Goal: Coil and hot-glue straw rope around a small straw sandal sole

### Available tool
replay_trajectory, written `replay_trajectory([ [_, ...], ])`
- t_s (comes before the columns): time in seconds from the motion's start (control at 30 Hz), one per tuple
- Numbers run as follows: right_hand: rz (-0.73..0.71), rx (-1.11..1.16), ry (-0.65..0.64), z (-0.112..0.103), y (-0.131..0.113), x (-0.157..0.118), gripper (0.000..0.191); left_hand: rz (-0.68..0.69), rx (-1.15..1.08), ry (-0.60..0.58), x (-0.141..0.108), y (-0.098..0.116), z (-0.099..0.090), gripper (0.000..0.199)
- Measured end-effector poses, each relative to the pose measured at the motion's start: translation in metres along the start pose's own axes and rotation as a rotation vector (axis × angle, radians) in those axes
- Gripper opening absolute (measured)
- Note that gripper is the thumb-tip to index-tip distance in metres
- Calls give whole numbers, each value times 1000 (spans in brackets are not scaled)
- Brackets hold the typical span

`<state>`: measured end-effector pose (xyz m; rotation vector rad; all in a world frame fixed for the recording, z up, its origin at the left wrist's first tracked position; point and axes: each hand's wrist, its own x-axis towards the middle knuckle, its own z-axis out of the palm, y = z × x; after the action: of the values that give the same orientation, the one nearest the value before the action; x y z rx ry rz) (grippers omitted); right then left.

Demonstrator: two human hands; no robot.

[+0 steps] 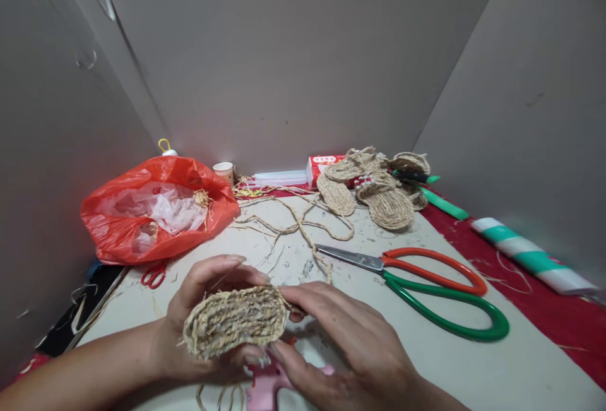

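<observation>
Close in front of me is an oval piece of coiled straw braid (237, 322), tilted so that its broad face shows. My left hand (203, 285) wraps round its left and back side. The fingers of my right hand (341, 335) close on its right end, where the braid's edge lies. Under the hands a pink glue gun (263, 389) lies on the table, partly covered by them. A length of loose straw braid (300, 221) trails over the board behind my hands.
Big scissors with orange and green handles (440, 285) lie at right. A red plastic bag (161, 209) stands at left, with small red scissors (154, 276) before it. Farther back are a paper cup (223, 171), finished-looking woven straw soles (386, 206) and a striped roll (530, 254).
</observation>
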<state>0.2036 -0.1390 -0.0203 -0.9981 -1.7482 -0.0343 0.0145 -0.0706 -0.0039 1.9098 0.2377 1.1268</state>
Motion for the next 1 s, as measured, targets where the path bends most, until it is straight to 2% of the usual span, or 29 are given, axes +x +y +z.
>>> replay_trajectory([
  [0.2,1,-17,19,2,-2,2,26,32,117,45,-1,0,-2,63],
  [0.43,9,-26,38,4,7,-5,28,-38,-10,-60,-1,-5,-5,79],
  [0.53,-79,-97,34,-2,13,-3,28,-47,-36,-44,0,-2,-9,76],
  [0.6,-163,-188,8,-8,16,0,24,-79,-60,15,4,2,-14,69],
  [0.67,-239,-294,-28,-13,19,3,19,-196,-107,81,11,4,-19,58],
  [0.73,-302,-365,-78,-15,21,5,18,-400,-189,92,18,4,-23,43],
  [0.8,-329,-396,-129,-14,22,7,20,-660,-306,33,23,0,-24,37],
  [0.87,-347,-381,-173,-11,23,7,18,-881,-427,-44,25,-5,-23,39],
  [0.93,-363,-341,-203,-6,25,6,16,-1019,-522,-137,24,-9,-19,46],
  [1.0,-371,-296,-231,-2,27,4,16,-1070,-584,-211,21,-12,-14,52],
])
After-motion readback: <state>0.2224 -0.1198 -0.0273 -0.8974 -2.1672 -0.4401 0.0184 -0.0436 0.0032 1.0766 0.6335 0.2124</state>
